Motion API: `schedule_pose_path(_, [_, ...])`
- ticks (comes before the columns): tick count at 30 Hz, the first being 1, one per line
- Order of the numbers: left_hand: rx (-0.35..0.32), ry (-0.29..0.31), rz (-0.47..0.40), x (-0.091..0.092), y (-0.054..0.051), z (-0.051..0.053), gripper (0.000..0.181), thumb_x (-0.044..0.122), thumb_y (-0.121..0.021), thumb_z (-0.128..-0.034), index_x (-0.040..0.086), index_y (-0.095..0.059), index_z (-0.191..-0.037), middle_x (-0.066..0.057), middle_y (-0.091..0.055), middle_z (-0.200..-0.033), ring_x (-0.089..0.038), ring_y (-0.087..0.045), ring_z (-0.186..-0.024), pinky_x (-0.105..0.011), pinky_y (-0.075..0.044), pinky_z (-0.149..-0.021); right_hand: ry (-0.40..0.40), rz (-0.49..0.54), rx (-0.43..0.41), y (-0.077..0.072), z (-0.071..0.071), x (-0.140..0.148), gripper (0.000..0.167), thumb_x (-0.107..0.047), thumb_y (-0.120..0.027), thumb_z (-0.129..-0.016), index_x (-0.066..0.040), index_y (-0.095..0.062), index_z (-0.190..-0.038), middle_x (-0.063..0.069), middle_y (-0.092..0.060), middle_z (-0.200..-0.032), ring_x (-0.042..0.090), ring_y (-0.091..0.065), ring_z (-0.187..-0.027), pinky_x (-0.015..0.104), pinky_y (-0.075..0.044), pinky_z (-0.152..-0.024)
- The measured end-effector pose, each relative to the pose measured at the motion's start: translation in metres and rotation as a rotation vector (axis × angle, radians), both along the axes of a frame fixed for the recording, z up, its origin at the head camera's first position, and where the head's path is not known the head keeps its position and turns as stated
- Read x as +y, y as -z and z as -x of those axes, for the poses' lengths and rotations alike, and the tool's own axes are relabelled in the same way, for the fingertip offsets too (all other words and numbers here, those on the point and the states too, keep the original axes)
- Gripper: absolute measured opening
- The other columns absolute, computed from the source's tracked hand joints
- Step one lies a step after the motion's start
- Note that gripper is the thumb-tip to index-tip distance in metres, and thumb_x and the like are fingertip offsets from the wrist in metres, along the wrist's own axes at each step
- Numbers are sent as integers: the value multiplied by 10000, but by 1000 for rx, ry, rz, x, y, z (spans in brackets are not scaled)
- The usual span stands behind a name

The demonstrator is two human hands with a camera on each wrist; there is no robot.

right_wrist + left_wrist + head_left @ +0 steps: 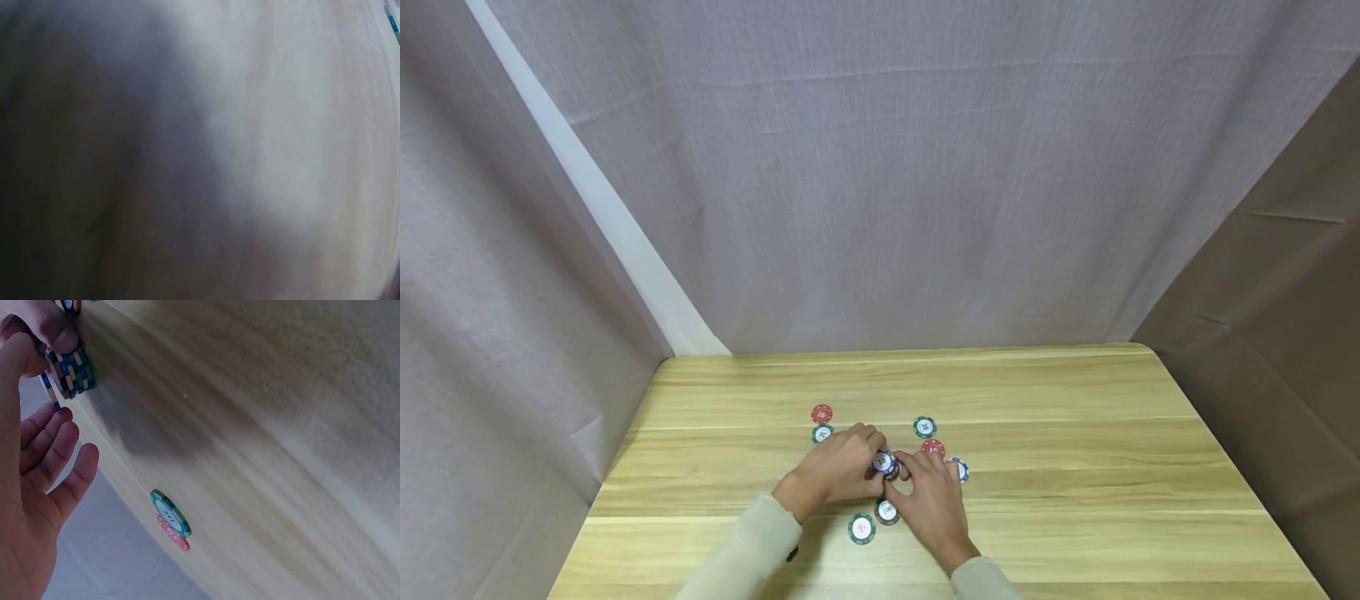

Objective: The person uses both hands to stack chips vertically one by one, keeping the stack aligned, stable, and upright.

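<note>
Between the two hands a short stack of chips (76, 374) stands on the table, with a blue-edged chip marked 10 (883, 462) uppermost in the head view. From the left, the left hand (842, 467) pinches a blue-edged chip (50, 392) at the stack's side, its thumb above and fingertips below in the left wrist view. The right hand (931, 504) grips the stack with thumb and fingers from the right. A black chip marked 100 (887, 512) lies just in front of the stack. The right wrist view is mostly blur, no hand clearly visible.
On the wooden table (1075, 467), a red chip (822, 413) and a green one (822, 433) lie back left. A green chip (925, 427), a red chip (932, 448) and a blue chip (962, 470) lie right. Another green chip (861, 528) is nearer the front.
</note>
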State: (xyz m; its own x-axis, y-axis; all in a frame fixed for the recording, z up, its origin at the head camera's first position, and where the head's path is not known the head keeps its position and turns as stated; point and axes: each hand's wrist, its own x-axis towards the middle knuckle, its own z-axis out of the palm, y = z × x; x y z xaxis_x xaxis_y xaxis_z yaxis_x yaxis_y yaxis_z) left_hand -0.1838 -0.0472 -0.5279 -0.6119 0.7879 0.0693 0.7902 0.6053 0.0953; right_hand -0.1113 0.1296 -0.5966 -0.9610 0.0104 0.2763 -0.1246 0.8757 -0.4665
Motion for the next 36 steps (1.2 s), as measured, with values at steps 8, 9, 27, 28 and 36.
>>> schedule_pose_path(8, [-26, -10, 21, 0, 3, -3, 339, 365, -707, -921, 106, -718, -1138, 20, -672, -1052, -103, -624, -939, -224, -577, -810, -3, -6, 8, 0, 0, 0, 423, -478, -802, -853, -206, -753, -1174, -171, -490, -814, 91, -399, -859, 326, -290, -786])
schedule_pose_path(9, [-25, -11, 26, 0, 3, -3, 347, 373, -705, -930, 108, -719, -1153, 20, -673, -1065, -102, -628, -948, -224, -578, -819, -3, -6, 7, 0, 1, 0, 426, -485, -802, -854, -212, -753, -1177, -176, -490, -813, 88, -403, -858, 323, -289, -788])
schedule_pose_path(27, [-120, -25, 40, 0, -1, -5, 408, 320, -759, -943, 96, -698, -1278, -12, -667, -1174, -100, -643, -1016, -213, -568, -881, -3, -4, -5, 2, -1, 1, 434, -508, -817, -848, -238, -747, -1181, -191, -520, -826, 83, -458, -877, 328, -298, -805])
schedule_pose_path(28, [-128, -28, 39, -1, -2, -5, 428, 327, -753, -947, 96, -685, -1301, -18, -665, -1195, -113, -648, -1044, -227, -569, -904, -3, -6, -4, 2, -1, 1, 444, -510, -818, -848, -234, -748, -1189, -189, -527, -829, 85, -463, -879, 329, -299, -807])
schedule_pose_path(36, [-120, -89, -26, -16, -12, 3, 398, 297, -704, -974, 104, -686, -1321, -30, -675, -1210, -163, -679, -1053, -322, -608, -866, -1, 7, 2, 0, -1, 0, 473, -507, -831, -842, -231, -748, -1217, -182, -538, -827, 86, -470, -863, 326, -302, -812])
